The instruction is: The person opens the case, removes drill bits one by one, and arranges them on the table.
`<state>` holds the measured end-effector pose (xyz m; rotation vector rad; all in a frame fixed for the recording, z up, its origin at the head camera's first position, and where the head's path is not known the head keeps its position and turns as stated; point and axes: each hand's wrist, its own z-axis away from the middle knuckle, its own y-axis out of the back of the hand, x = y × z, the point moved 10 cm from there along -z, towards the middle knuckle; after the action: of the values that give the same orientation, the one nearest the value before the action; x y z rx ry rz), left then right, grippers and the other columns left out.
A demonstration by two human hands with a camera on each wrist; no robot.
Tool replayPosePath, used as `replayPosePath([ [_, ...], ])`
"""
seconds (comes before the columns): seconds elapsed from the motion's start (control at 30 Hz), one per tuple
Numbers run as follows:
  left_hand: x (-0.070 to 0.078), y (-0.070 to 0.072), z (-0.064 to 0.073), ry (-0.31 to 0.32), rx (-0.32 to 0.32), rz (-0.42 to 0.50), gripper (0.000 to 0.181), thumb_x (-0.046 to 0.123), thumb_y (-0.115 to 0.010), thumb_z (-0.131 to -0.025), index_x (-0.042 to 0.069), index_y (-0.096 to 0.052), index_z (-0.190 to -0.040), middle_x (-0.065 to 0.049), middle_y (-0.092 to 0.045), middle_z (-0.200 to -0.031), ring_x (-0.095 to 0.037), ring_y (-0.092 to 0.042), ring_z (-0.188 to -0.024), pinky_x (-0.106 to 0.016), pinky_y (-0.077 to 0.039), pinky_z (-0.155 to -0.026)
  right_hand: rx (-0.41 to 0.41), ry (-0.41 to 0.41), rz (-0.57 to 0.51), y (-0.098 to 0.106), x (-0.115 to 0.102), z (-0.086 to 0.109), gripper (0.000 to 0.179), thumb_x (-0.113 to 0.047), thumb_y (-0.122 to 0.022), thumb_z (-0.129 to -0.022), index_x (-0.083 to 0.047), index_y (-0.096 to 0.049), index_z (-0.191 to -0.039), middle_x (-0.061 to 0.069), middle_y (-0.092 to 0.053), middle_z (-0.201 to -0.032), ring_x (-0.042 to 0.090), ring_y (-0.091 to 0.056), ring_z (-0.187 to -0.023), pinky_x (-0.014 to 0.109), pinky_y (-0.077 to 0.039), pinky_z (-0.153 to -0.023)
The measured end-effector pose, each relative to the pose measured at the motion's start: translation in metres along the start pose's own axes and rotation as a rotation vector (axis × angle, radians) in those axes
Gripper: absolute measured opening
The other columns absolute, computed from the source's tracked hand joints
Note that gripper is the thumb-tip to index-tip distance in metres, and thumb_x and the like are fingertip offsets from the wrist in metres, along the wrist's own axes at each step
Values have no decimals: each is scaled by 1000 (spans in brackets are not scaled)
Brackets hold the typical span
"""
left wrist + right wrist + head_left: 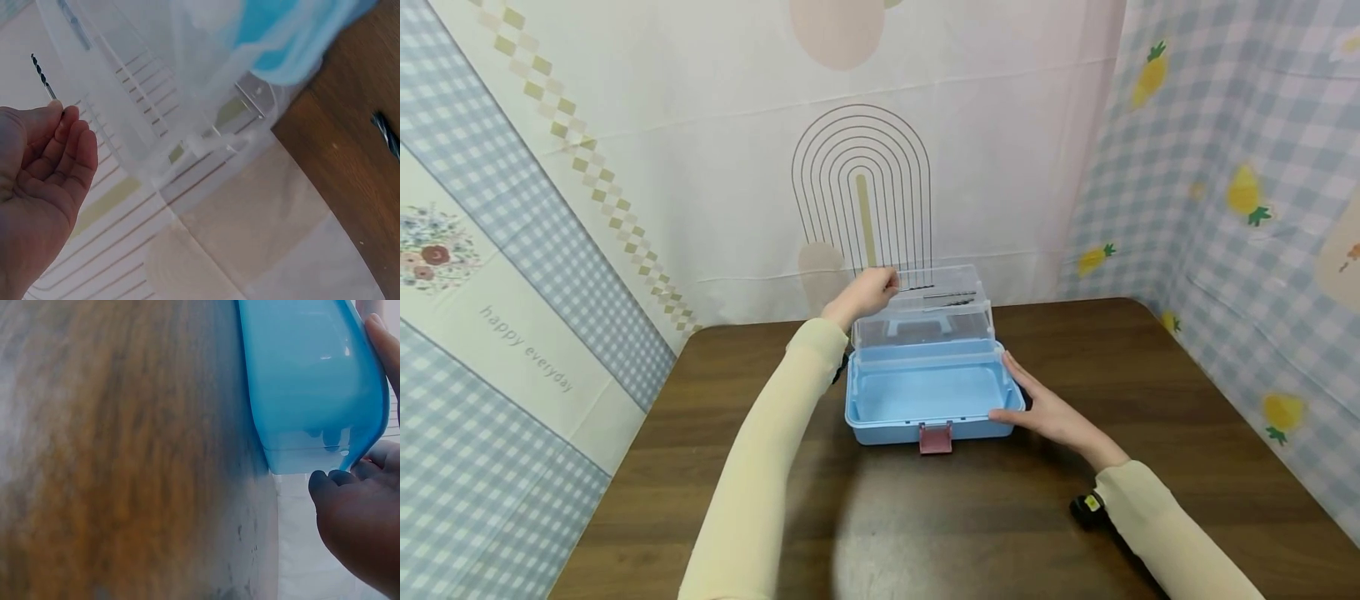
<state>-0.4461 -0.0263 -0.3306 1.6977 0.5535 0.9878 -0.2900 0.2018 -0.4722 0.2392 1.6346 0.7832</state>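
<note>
My left hand (871, 292) pinches a thin drill bit (42, 75) between thumb and fingers, above the raised clear tray and lid (917, 321) of a light blue toolbox (891, 435). The bit points away from the fingertips, its fluted end free. More drill bits (951, 296) lie in the clear upper tray. My right hand (1048, 412) holds the toolbox's right side, thumb on the front rim and fingers farther back along the edge. The box stands open, its blue bottom bare, with a pink latch (936, 438) hanging at the front.
A dark drill bit (386, 132) lies on the brown wooden table (737, 500), left of the toolbox. Patterned cloths (715, 167) hang behind and at both sides of the table. A black wrist strap (1086, 508) sits on the right wrist.
</note>
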Motion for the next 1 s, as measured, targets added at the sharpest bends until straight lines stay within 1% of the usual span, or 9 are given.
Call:
replayPosePath([
  [0.23, -13, 11, 11, 12, 14, 17, 12, 11, -49, -107, 3, -56, -100, -10, -55, -88, -21, -47, -76, -34, -40, -71, 2, 3, 3, 3, -4, 0, 105, -43, -76, -90, -26, -2, -163, 5, 4, -169, 42, -4, -152, 73, -14, -112],
  [0.37, -22, 15, 17, 16, 27, 13, 10, 10, -50, -106, 4, -56, -99, -8, -55, -87, -20, -48, -76, -34, -41, -71, -1, 7, -1, 2, -5, 0, 105, -42, -76, -90, -25, -2, -163, 5, 4, -169, 42, -3, -152, 73, -13, -112],
  [0.53, -29, 17, 25, -5, 48, -16, 10, 9, -52, -105, 3, -55, -98, -9, -55, -86, -21, -49, -76, -35, -43, -72, -2, -1, 0, 0, -3, 1, 105, -43, -76, -90, -26, -2, -163, 5, 4, -169, 42, -4, -152, 72, -14, -112],
  [0.63, -32, 18, 31, -11, 60, -17, 9, 8, -53, -105, 3, -56, -97, -9, -56, -87, -22, -50, -77, -36, -44, -73, -3, -6, 1, -2, 0, 1, 106, -46, -75, -90, -26, -1, -163, 5, 4, -169, 42, -3, -152, 72, -14, -112],
  [0.77, -35, 21, 38, -13, 73, -8, 10, 8, -54, -104, 3, -56, -96, -9, -56, -85, -22, -49, -76, -36, -43, -72, -3, -1, 5, -2, 0, 0, 106, -47, -74, -90, -27, -1, -163, 5, 5, -169, 42, -3, -152, 73, -14, -112],
  [1.0, -43, 23, 52, 6, 67, 6, 10, 9, -54, -104, 2, -57, -97, -9, -57, -84, -21, -50, -74, -35, -43, -69, -3, 2, 5, 0, -1, -1, 105, -44, -76, -90, -27, -2, -163, 10, 2, -169, 42, -4, -152, 73, -14, -112],
])
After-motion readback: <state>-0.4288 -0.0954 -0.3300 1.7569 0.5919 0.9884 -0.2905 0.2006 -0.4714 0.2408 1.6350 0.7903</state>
